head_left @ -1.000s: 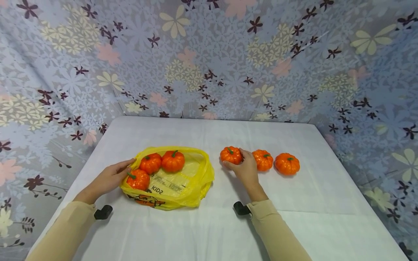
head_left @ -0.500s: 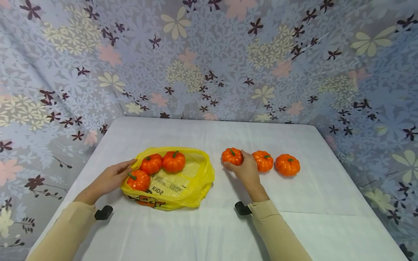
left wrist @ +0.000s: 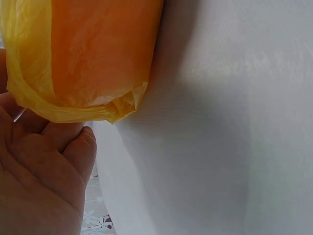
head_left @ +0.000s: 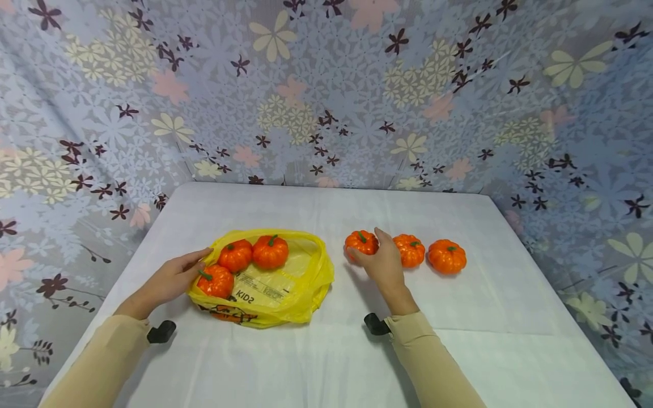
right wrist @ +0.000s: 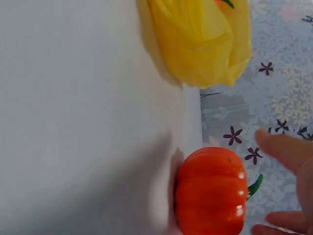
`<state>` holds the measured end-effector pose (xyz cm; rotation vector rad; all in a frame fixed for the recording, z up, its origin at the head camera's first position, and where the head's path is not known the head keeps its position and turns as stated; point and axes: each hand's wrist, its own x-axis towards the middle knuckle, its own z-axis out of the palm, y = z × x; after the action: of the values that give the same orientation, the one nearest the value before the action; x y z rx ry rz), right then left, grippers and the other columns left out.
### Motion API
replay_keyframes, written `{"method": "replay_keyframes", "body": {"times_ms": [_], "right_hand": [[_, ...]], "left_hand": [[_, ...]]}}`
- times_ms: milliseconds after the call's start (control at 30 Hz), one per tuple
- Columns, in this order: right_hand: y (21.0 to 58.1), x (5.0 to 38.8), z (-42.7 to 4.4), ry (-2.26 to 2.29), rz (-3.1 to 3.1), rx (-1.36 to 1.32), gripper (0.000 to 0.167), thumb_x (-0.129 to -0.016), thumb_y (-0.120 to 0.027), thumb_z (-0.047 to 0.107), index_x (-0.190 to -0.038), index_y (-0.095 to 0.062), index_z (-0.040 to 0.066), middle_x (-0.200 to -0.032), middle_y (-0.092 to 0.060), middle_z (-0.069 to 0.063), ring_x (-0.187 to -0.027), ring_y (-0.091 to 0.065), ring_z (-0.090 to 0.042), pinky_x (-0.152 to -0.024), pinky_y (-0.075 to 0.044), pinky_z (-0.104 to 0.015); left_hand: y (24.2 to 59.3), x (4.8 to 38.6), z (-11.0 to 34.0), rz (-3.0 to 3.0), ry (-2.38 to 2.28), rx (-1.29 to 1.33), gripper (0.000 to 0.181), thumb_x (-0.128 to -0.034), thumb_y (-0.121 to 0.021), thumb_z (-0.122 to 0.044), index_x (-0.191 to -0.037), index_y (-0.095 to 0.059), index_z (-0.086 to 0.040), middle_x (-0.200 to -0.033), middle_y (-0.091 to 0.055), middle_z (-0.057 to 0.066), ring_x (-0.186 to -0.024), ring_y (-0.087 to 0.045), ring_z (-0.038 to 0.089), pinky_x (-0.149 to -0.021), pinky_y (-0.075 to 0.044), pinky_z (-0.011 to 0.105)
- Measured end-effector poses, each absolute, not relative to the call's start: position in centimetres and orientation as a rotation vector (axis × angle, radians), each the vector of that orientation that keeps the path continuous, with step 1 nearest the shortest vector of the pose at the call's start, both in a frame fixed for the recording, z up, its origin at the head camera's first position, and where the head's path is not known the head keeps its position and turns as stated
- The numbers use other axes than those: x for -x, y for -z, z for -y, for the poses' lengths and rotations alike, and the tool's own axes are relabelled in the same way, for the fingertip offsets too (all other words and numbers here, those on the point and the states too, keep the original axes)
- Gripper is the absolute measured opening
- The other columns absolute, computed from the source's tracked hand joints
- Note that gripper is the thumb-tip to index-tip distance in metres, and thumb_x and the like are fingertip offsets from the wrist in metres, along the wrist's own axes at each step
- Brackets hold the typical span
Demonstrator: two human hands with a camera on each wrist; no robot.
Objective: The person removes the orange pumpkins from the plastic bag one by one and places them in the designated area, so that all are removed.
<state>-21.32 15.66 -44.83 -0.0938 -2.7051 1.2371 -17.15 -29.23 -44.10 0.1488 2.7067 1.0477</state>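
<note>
A yellow plastic bag (head_left: 316, 272) lies spread at the left of the table, its mouth wide, with printing on it. Three orange toy pumpkins with green stems sit inside, one a pumpkin (head_left: 271, 253) at the back. My left hand (head_left: 176, 277) holds the bag's left rim, with some fingers hidden behind the plastic in the left wrist view. On the right stand three more in a row. Around the nearest pumpkin (head_left: 360, 242) my right hand (head_left: 382, 263) is spread; the right wrist view shows its thumb and fingers apart from this pumpkin (right wrist: 211, 191).
A middle pumpkin (head_left: 410, 251) stands just beyond my right hand, and another pumpkin (head_left: 447, 256) is at the row's right end. All rest on a white-covered table (head_left: 326, 362). Flowered cloth (head_left: 326, 90) hangs behind and at the sides.
My right hand's fingers have spread a little away from the nearest pumpkin, which stays in place. The left hand and the bag have not visibly moved.
</note>
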Motion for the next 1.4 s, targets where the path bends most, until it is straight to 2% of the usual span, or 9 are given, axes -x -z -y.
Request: {"method": "replay_keyframes", "body": {"times_ms": [167,433,700,933,1100,1400], "right_hand": [[44.0,21.1,-15.3,-1.328,2.586,0.04,0.092,-0.079,-0.088,0.036,-0.151,-0.043,0.003,-0.153,-0.043,-0.019,-0.141,-0.038,-0.037,-0.114,-0.034,-0.051],[43.3,21.2,-14.4,-1.304,2.537,-0.02,0.095,-0.074,-0.091,0.042,-0.151,-0.046,0.007,-0.151,-0.046,-0.015,-0.14,-0.041,-0.034,-0.113,-0.037,-0.048],[43.5,20.7,-12.2,-1.342,2.516,-0.176,0.088,-0.075,-0.091,0.038,-0.147,-0.051,0.007,-0.148,-0.05,-0.013,-0.136,-0.045,-0.032,-0.112,-0.038,-0.048],[44.1,20.4,-10.4,-1.405,2.485,-0.313,0.084,-0.075,-0.092,0.032,-0.143,-0.054,0.003,-0.144,-0.053,-0.013,-0.13,-0.05,-0.033,-0.108,-0.042,-0.051],[44.1,20.3,-9.3,-1.454,2.503,-0.395,0.083,-0.074,-0.092,0.034,-0.143,-0.056,0.006,-0.144,-0.055,-0.011,-0.127,-0.053,-0.038,-0.104,-0.046,-0.053],[44.7,20.1,-7.7,-1.504,2.594,-0.541,0.083,-0.073,-0.092,0.035,-0.142,-0.057,0.006,-0.142,-0.057,-0.011,-0.127,-0.055,-0.036,-0.106,-0.045,-0.049]], "left_hand": [[44.1,17.2,29.2,-2.702,-1.052,-0.149,0.057,-0.1086,-0.043,-0.038,-0.155,-0.038,-0.006,-0.155,-0.035,0.028,-0.14,-0.032,0.052,-0.108,-0.03,0.069],[44.0,17.1,29.2,-2.706,-1.053,-0.158,0.058,-0.1086,-0.042,-0.039,-0.155,-0.038,-0.005,-0.155,-0.035,0.028,-0.14,-0.032,0.052,-0.109,-0.029,0.069],[44.0,16.9,29.3,-2.685,-1.078,-0.13,0.058,-0.1087,-0.043,-0.038,-0.155,-0.037,-0.005,-0.157,-0.033,0.027,-0.142,-0.029,0.051,-0.11,-0.028,0.067],[43.9,17.0,29.3,-2.698,-1.075,-0.157,0.057,-0.1086,-0.043,-0.038,-0.155,-0.038,-0.004,-0.155,-0.035,0.027,-0.141,-0.031,0.051,-0.11,-0.028,0.068],[44.0,17.2,29.3,-2.703,-1.067,-0.159,0.057,-0.1087,-0.043,-0.038,-0.155,-0.038,-0.005,-0.155,-0.035,0.027,-0.141,-0.031,0.051,-0.11,-0.028,0.068],[44.2,17.4,29.0,-2.669,-1.057,-0.126,0.058,-0.1087,-0.041,-0.039,-0.156,-0.036,-0.005,-0.157,-0.032,0.029,-0.142,-0.028,0.052,-0.11,-0.026,0.069]]}}
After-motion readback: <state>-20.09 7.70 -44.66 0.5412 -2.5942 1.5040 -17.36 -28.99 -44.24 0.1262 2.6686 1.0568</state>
